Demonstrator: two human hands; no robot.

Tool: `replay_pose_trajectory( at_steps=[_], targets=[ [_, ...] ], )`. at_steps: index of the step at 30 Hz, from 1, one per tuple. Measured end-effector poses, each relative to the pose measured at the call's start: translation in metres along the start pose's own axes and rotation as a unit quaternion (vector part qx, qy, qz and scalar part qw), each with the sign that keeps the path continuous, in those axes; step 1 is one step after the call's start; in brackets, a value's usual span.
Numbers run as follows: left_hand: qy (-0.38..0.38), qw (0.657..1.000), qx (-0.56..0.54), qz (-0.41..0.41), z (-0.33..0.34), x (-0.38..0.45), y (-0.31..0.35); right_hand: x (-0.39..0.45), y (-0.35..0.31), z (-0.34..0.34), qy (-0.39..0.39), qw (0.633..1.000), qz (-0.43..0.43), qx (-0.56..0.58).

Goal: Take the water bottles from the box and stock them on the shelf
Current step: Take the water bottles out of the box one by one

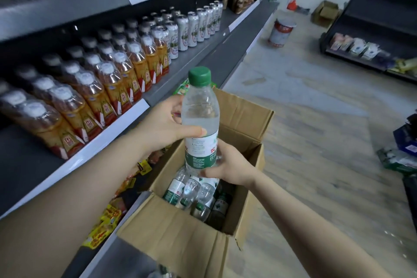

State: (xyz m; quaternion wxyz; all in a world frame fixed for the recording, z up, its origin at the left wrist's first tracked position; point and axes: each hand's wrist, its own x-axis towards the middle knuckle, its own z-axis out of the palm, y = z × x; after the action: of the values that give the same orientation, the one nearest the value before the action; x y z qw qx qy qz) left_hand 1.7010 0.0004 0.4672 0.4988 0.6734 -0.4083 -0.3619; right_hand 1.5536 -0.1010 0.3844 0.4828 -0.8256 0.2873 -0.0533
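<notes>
A clear water bottle (200, 117) with a green cap and a green-and-white label stands upright above the open cardboard box (180, 232). My left hand (165, 124) grips its upper body, thumb across the front. My right hand (228, 165) holds its lower end from the right. Several more water bottles (194, 192) lie on their sides inside the box. The grey shelf (180, 67) runs along the left, with bare space to the right of the tea bottles.
Rows of orange tea bottles (90, 101) and white cans (196, 27) fill the middle shelf. Snack packets (106, 225) lie on the lower shelf left of the box. A paint bucket (281, 32), a far carton (325, 13) and a dark rack (372, 36) stand across the aisle.
</notes>
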Motion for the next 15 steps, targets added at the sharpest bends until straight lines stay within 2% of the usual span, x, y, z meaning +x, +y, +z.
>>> replay_pose_trajectory(
  at_steps=[7, 15],
  targets=[
    [0.026, 0.999, 0.023, 0.023, -0.006, -0.025, 0.026, -0.015, -0.027, 0.012, 0.057, 0.996, -0.049, 0.038],
    [0.123, 0.989, 0.019, 0.085, -0.011, -0.054, 0.045, -0.03, -0.055, 0.029, 0.138, 0.987, -0.084, 0.019]
  ],
)
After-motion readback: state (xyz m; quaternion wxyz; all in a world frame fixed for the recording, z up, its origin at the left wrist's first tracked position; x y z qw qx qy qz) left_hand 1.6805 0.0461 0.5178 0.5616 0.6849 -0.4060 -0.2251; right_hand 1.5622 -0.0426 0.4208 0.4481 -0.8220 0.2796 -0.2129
